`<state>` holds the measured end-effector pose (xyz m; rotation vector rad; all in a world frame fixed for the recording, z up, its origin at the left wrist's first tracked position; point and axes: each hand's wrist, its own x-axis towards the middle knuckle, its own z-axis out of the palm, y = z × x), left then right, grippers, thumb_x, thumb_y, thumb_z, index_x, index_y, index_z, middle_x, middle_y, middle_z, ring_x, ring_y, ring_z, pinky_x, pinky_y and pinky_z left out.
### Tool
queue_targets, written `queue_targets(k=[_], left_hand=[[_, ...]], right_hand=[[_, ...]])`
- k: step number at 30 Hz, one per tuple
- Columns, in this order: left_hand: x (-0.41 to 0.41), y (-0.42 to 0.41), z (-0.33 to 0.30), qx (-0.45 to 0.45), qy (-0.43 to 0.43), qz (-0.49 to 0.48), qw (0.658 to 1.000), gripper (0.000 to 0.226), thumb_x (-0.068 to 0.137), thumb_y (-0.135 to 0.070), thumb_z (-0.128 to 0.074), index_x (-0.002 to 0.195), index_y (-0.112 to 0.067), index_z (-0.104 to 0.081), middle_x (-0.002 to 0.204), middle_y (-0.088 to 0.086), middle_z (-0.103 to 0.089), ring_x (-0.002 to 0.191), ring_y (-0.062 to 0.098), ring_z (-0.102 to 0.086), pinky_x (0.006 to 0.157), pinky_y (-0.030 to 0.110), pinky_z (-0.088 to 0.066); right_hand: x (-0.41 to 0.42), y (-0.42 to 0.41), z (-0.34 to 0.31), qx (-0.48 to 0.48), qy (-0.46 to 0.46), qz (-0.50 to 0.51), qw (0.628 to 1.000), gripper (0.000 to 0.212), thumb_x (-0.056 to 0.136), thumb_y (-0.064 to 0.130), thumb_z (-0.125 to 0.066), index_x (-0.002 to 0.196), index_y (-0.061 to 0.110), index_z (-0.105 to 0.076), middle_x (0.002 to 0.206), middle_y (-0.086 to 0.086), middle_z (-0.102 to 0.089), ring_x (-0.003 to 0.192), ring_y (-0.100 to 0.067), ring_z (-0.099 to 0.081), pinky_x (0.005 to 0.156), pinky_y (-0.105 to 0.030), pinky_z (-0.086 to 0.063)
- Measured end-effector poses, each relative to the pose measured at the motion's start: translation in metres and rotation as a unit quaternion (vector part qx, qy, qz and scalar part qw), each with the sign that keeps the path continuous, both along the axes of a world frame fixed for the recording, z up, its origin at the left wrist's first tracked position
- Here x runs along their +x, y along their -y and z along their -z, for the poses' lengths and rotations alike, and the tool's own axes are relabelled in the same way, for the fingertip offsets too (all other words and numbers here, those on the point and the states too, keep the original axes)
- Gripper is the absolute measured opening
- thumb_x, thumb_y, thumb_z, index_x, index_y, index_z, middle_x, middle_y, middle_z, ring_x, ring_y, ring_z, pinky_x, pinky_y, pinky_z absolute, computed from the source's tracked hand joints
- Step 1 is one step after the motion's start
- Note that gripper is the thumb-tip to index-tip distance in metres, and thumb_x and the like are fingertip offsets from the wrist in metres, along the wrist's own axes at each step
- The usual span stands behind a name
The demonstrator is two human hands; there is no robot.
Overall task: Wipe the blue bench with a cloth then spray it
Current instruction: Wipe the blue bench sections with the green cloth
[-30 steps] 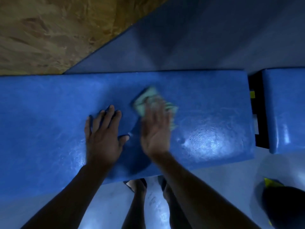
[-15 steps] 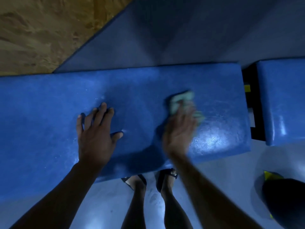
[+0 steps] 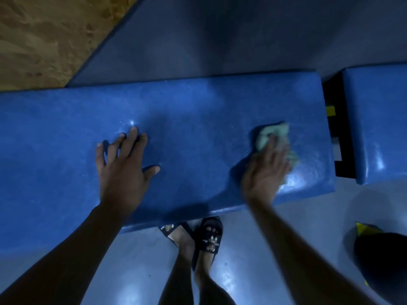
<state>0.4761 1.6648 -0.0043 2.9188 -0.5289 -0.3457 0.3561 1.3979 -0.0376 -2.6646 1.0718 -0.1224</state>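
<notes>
1. Wiping stage under way: the right hand [image 3: 265,170], motion-blurred, presses a pale green cloth [image 3: 274,134] flat under extended fingers, near the right end of the blue bench [image 3: 198,119].
2. The left hand [image 3: 122,166] rests flat on the pad's middle, fingers spread, holding nothing; it appears to brace the body.
3. A wet-looking sheen shows beside the cloth; how much of the surface has been wiped cannot be told.
4. Remaining, by judgement: finish wiping, then spray. No spray bottle is identifiable; a dark object [image 3: 381,263] at lower right is unclear.
</notes>
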Motion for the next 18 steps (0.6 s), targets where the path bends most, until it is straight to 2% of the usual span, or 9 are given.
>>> queue_targets(k=[2, 4, 6, 8, 10, 13, 16, 17, 18], left_hand=[[0.0, 0.003, -0.002, 0.015, -0.009, 0.005, 1.0, 0.074, 0.082, -0.043, -0.073, 0.144, -0.019, -0.042, 0.158, 0.001, -0.034, 0.142, 0.032, -0.033, 0.118, 0.058, -0.013], [0.001, 0.003, -0.005, 0.028, -0.019, 0.003, 0.999, 0.075, 0.083, -0.044, -0.071, 0.147, -0.021, -0.039, 0.159, 0.0, -0.031, 0.144, 0.031, -0.03, 0.118, 0.058, -0.01], [-0.001, 0.005, -0.007, 0.036, -0.025, -0.004, 0.999, 0.074, 0.086, -0.044, -0.068, 0.149, -0.023, -0.036, 0.161, -0.001, -0.029, 0.146, 0.029, -0.027, 0.119, 0.057, -0.007], [-0.01, 0.007, -0.01, 0.027, -0.019, -0.021, 0.999, 0.069, 0.089, -0.042, -0.064, 0.15, -0.025, -0.036, 0.16, 0.0, -0.031, 0.145, 0.029, -0.029, 0.119, 0.056, -0.006], [-0.025, 0.008, -0.012, 0.004, -0.014, -0.043, 0.999, 0.063, 0.094, -0.035, -0.059, 0.152, -0.027, -0.034, 0.159, 0.0, -0.033, 0.144, 0.028, -0.03, 0.12, 0.056, -0.006], [-0.044, 0.007, -0.01, -0.024, -0.001, -0.059, 0.998, 0.058, 0.097, -0.02, -0.053, 0.151, -0.029, -0.035, 0.157, 0.0, -0.035, 0.144, 0.026, -0.031, 0.12, 0.056, -0.006], [-0.06, 0.006, -0.009, -0.026, -0.005, -0.049, 0.998, 0.059, 0.096, -0.013, -0.05, 0.151, -0.029, -0.035, 0.157, 0.002, -0.036, 0.144, 0.027, -0.032, 0.121, 0.057, -0.007], [-0.064, 0.007, -0.01, -0.025, -0.007, -0.049, 0.998, 0.06, 0.095, -0.012, -0.05, 0.151, -0.029, -0.036, 0.156, 0.002, -0.036, 0.144, 0.027, -0.031, 0.121, 0.057, -0.008], [-0.069, 0.01, -0.011, -0.025, -0.008, -0.048, 0.998, 0.061, 0.095, -0.01, -0.051, 0.15, -0.029, -0.036, 0.156, 0.002, -0.036, 0.144, 0.026, -0.031, 0.121, 0.056, -0.008]], right_hand=[[-0.006, -0.075, 0.002, 0.032, 0.011, -0.114, 0.993, 0.06, 0.101, 0.023, -0.036, 0.159, 0.007, -0.029, 0.166, -0.018, -0.026, 0.155, -0.039, -0.019, 0.125, -0.055, -0.015], [-0.024, -0.12, -0.006, 0.083, -0.007, -0.277, 0.957, 0.062, 0.1, 0.022, -0.043, 0.16, 0.014, -0.03, 0.169, -0.012, -0.021, 0.158, -0.031, -0.012, 0.126, -0.055, -0.015], [-0.035, -0.106, -0.01, 0.095, -0.005, -0.391, 0.916, 0.061, 0.099, 0.023, -0.047, 0.159, 0.019, -0.034, 0.17, -0.006, -0.019, 0.158, -0.025, -0.011, 0.126, -0.053, -0.017], [-0.041, -0.056, -0.007, 0.078, -0.02, -0.453, 0.888, 0.06, 0.099, 0.025, -0.047, 0.158, 0.022, -0.035, 0.169, -0.004, -0.023, 0.158, -0.023, -0.015, 0.126, -0.052, -0.019], [-0.052, 0.009, -0.004, 0.052, -0.027, -0.411, 0.91, 0.056, 0.102, 0.029, -0.04, 0.156, 0.017, -0.04, 0.165, -0.007, -0.033, 0.156, -0.026, -0.023, 0.123, -0.055, -0.025], [-0.07, 0.092, -0.009, 0.015, -0.035, -0.224, 0.974, 0.057, 0.104, 0.03, -0.03, 0.156, 0.007, -0.037, 0.161, -0.019, -0.037, 0.151, -0.036, -0.032, 0.121, -0.058, -0.028], [-0.068, 0.065, -0.002, 0.0, -0.04, -0.002, 0.999, 0.066, 0.097, 0.029, -0.028, 0.16, 0.011, -0.025, 0.167, -0.018, -0.025, 0.156, -0.035, -0.018, 0.126, -0.056, -0.014], [-0.063, 0.034, 0.001, -0.003, -0.027, 0.02, 0.999, 0.066, 0.097, 0.028, -0.029, 0.16, 0.009, -0.025, 0.167, -0.018, -0.024, 0.156, -0.037, -0.017, 0.125, -0.057, -0.013], [-0.06, 0.0, 0.003, 0.004, -0.006, -0.003, 1.0, 0.064, 0.098, 0.025, -0.032, 0.159, 0.007, -0.027, 0.166, -0.019, -0.025, 0.155, -0.039, -0.017, 0.124, -0.059, -0.015]])
